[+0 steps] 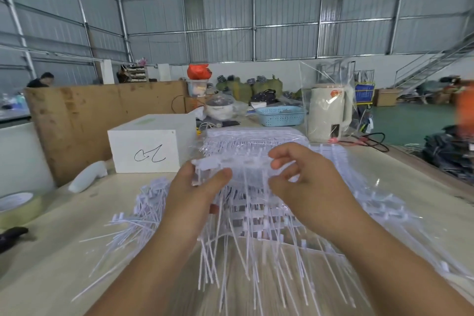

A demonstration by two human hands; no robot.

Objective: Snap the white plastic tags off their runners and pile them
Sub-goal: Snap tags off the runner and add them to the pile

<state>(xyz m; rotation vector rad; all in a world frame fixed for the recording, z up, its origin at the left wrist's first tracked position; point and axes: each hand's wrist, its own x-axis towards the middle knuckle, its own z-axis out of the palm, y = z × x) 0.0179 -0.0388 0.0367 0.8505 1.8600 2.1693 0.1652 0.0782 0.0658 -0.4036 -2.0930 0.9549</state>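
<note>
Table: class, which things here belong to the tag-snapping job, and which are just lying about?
Job: runner in left hand and right hand; tags; stack.
Lying about: box, tape, basket, kettle.

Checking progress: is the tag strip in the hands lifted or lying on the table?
Lifted: both hands hold the tag strip above the table.

White box (151, 145) on the table (64, 251) with a black handwritten scrawl on its front, not legible as letters, red sticker on the kettle (327, 113) too small to read
</note>
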